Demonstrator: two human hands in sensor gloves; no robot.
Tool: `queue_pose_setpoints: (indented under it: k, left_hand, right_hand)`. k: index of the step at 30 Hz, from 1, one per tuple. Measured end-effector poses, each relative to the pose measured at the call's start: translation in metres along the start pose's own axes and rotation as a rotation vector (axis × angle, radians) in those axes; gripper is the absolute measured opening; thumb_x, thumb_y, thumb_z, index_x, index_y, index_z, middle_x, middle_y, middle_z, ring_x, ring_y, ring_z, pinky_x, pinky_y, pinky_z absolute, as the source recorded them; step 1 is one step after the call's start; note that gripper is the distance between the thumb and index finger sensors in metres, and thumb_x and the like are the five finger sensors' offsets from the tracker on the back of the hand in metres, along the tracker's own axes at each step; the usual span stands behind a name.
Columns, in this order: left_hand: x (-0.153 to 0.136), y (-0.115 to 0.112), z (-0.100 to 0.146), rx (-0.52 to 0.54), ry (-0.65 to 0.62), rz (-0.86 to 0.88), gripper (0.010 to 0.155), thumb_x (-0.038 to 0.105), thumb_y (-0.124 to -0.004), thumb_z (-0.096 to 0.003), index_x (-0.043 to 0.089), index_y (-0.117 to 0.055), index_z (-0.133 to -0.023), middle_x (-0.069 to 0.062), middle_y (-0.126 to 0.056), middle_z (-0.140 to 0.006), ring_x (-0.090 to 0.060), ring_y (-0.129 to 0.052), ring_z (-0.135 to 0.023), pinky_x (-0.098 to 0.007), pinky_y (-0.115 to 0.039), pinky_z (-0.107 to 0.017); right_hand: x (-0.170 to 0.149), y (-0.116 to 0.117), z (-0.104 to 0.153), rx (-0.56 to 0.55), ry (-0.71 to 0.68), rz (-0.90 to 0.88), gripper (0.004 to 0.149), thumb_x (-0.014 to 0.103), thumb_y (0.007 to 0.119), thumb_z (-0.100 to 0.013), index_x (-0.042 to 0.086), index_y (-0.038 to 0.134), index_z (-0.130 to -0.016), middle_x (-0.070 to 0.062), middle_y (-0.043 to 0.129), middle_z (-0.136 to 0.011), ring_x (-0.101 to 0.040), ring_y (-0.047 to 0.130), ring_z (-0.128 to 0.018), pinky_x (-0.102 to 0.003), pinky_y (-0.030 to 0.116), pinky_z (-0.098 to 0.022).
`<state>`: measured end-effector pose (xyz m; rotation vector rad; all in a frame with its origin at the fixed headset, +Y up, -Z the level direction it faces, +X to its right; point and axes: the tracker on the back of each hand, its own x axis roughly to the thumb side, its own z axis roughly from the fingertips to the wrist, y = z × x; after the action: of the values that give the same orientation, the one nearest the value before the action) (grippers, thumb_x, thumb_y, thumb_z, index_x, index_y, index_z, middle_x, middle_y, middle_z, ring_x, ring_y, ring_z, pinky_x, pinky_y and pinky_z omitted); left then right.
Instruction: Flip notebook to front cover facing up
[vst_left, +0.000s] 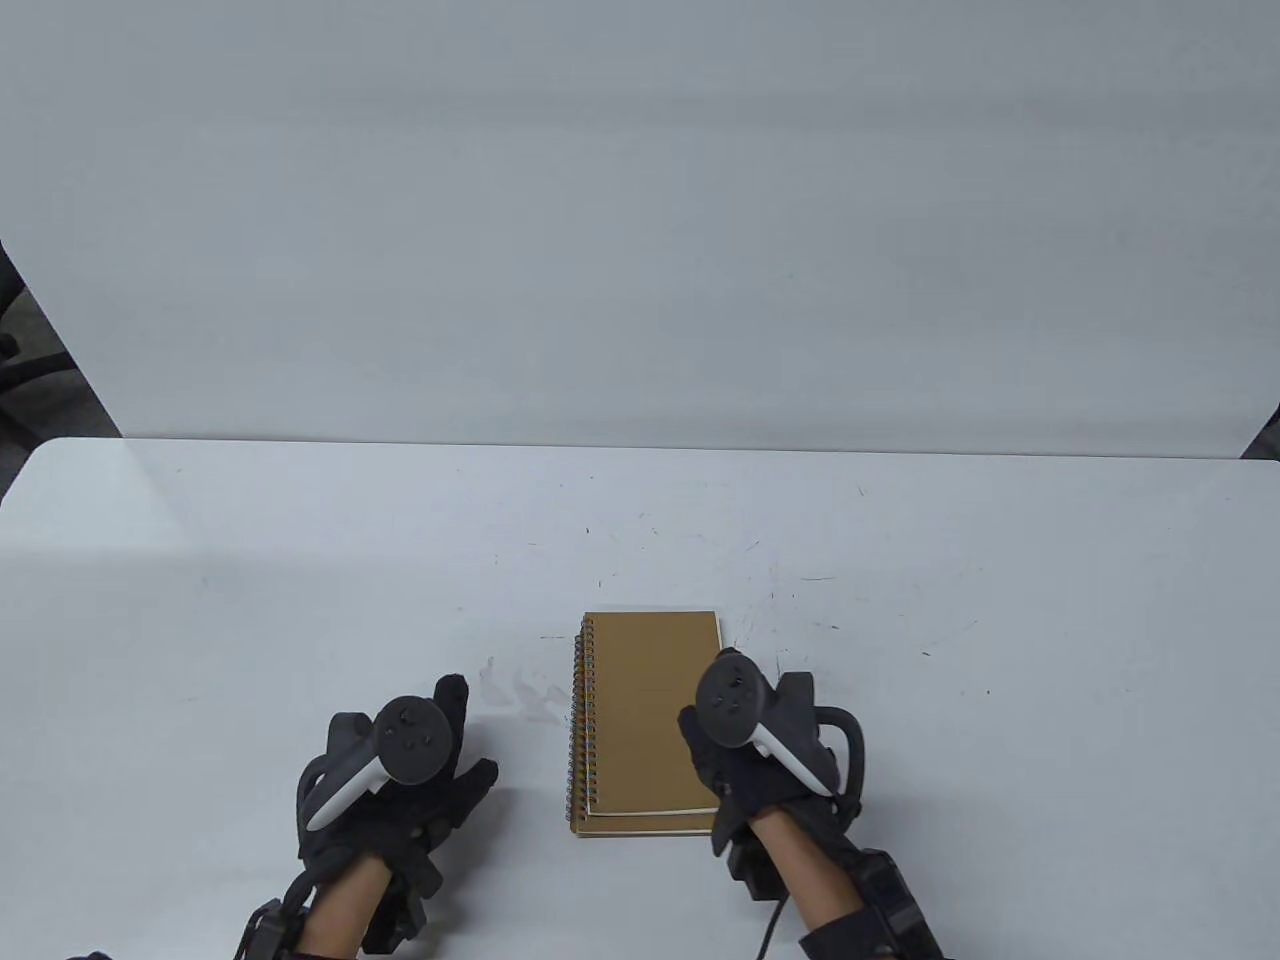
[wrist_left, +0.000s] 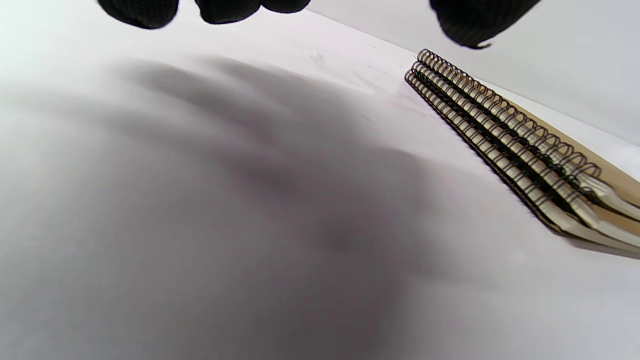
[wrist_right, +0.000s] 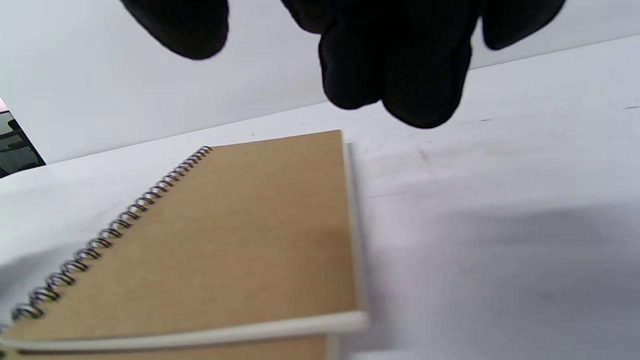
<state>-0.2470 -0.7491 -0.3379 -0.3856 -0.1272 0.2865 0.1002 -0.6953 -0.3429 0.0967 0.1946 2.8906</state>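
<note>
A brown kraft spiral notebook (vst_left: 645, 715) lies flat on the white table (vst_left: 300, 560), spiral along its left side, plain cover up. It tops a stack: the left wrist view shows three spiral bindings (wrist_left: 500, 125), and the right wrist view shows the top notebook (wrist_right: 240, 235) with another below. My left hand (vst_left: 455, 740) hovers over bare table left of the stack, fingers spread and holding nothing; its fingertips (wrist_left: 220, 10) are apart from the spirals. My right hand (vst_left: 715, 700) is over the stack's right edge, its fingers (wrist_right: 400, 75) loosely curled above it, holding nothing.
A white backdrop (vst_left: 640, 250) rises behind the table's far edge. Faint scuff marks (vst_left: 770, 590) dot the tabletop beyond the notebook. Dark chair parts (vst_left: 15, 340) show past the left side.
</note>
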Motion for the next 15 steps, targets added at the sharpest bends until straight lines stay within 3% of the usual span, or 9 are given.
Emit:
queue_pose_setpoints:
  k: [6, 11, 15]
  left_hand:
    - [0.003, -0.003, 0.000, -0.037, -0.003, -0.049, 0.092, 0.060, -0.060, -0.0575, 0.024, 0.008, -0.110, -0.022, -0.015, -0.121, -0.056, -0.025, -0.111, -0.078, -0.039, -0.069]
    - [0.004, -0.006, -0.002, -0.070, -0.009, -0.056, 0.094, 0.062, -0.058, -0.0573, 0.024, 0.011, -0.109, -0.021, -0.005, -0.121, -0.057, -0.009, -0.111, -0.081, -0.025, -0.066]
    - [0.005, -0.011, -0.005, -0.108, -0.008, -0.052, 0.094, 0.063, -0.057, -0.0573, 0.024, 0.012, -0.108, -0.021, -0.002, -0.120, -0.056, -0.005, -0.110, -0.081, -0.022, -0.066]
  right_hand:
    - [-0.067, -0.008, 0.023, -0.029, 0.015, -0.016, 0.071, 0.046, 0.064, -0.056, 0.002, 0.048, -0.109, -0.026, 0.081, -0.092, -0.049, 0.085, -0.078, -0.070, 0.056, -0.059]
    - [-0.105, -0.011, 0.032, -0.049, 0.001, -0.063, 0.070, 0.047, 0.064, -0.057, 0.002, 0.049, -0.109, -0.029, 0.078, -0.096, -0.052, 0.081, -0.081, -0.072, 0.054, -0.060]
    - [-0.130, -0.007, 0.034, -0.092, 0.022, -0.080, 0.069, 0.048, 0.064, -0.057, 0.004, 0.051, -0.109, -0.031, 0.075, -0.100, -0.055, 0.078, -0.083, -0.072, 0.054, -0.060]
